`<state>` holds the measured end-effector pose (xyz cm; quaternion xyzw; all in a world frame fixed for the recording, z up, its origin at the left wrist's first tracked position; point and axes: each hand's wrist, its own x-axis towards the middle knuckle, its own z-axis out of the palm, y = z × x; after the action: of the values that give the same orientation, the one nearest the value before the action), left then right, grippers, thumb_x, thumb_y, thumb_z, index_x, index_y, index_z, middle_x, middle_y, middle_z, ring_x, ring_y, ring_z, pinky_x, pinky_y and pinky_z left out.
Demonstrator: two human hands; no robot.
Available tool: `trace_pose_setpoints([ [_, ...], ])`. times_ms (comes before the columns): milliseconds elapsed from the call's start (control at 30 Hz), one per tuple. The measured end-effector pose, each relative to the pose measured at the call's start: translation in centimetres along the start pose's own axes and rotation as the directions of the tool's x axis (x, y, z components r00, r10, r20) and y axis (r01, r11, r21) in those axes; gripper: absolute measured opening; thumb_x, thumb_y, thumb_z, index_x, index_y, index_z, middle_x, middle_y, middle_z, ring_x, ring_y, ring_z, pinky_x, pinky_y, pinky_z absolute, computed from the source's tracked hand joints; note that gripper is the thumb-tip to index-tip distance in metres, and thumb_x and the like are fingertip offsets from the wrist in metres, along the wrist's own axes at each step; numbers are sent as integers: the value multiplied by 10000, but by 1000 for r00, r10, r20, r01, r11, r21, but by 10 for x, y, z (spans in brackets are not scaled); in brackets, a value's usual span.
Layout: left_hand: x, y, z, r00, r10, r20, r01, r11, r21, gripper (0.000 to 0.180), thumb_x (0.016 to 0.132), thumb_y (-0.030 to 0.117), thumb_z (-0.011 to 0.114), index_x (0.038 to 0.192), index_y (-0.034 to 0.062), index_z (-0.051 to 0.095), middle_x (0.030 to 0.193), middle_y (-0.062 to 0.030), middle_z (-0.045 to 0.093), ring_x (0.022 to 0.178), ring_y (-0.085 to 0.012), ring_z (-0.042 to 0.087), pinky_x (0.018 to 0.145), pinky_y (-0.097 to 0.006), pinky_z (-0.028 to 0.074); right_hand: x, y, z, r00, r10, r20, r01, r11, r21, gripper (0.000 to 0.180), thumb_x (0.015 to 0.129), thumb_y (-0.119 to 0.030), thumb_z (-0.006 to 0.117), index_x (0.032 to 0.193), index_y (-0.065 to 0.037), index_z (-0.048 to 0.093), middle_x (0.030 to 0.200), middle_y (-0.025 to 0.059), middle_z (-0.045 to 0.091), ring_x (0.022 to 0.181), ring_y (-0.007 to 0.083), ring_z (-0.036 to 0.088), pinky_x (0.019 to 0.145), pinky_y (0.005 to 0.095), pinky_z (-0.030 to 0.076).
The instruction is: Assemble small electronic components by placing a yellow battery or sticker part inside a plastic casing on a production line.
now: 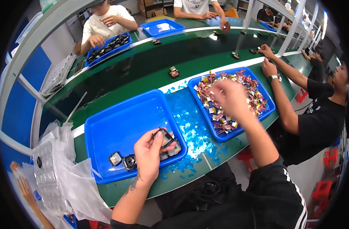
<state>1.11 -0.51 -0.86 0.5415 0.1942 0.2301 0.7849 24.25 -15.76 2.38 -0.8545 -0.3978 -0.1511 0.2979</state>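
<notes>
My left hand (147,154) is closed around a small black square casing (165,138), held over the right side of a blue tray (121,110). Inside that tray lie a few similar pieces: a black casing with a round lens-like opening (129,162), a paler square piece (115,158) left of it, and more partly hidden behind my left hand. My right hand (229,97) is over a second blue tray (273,100), heaped with small reddish parts with yellow and white bits (258,100). Motion smears its fingers, so what they hold does not show.
Small blue film pieces (193,133) litter the bench between the trays. Crumpled clear plastic with a moulded tray (54,171) sits at left. Beyond runs a green conveyor belt (140,63) carrying small parts (174,72). A co-worker's arms (285,84) are close at right; others work across the belt.
</notes>
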Motion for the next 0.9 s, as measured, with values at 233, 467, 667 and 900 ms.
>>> trace_pose_setpoints([
  [233,4,5,6,992,-91,93,103,986,-134,419,986,62,460,1397,40,380,1208,-214,591,976,-274,673,854,-344,570,19,73,-19,969,-72,238,110,982,-152,122,784,-130,689,819,-17,657,829,157,631,855,344,609,789,440,481],
  [467,5,1,-2,988,-11,157,24,996,-81,395,950,37,535,1339,45,471,1239,-133,560,1015,-213,630,819,-308,551,1,29,-31,990,138,-12,-118,886,449,121,905,-38,612,1005,-2,668,774,18,644,687,46,581,592,204,448],
  [667,0,-3,1,960,170,220,-223,945,241,265,851,37,695,1114,59,667,1133,-68,499,917,-99,580,714,-199,510,-45,-48,-15,875,-76,478,-438,296,849,100,887,-51,660,949,16,619,861,41,645,714,76,609,639,210,511],
  [900,-5,9,3,915,240,325,-382,775,503,228,796,112,764,1012,66,708,1040,-60,562,777,-103,566,639,-249,478,-55,-74,6,848,-128,514,-467,279,839,112,835,-6,725,897,38,644,867,53,672,791,75,641,706,197,527],
])
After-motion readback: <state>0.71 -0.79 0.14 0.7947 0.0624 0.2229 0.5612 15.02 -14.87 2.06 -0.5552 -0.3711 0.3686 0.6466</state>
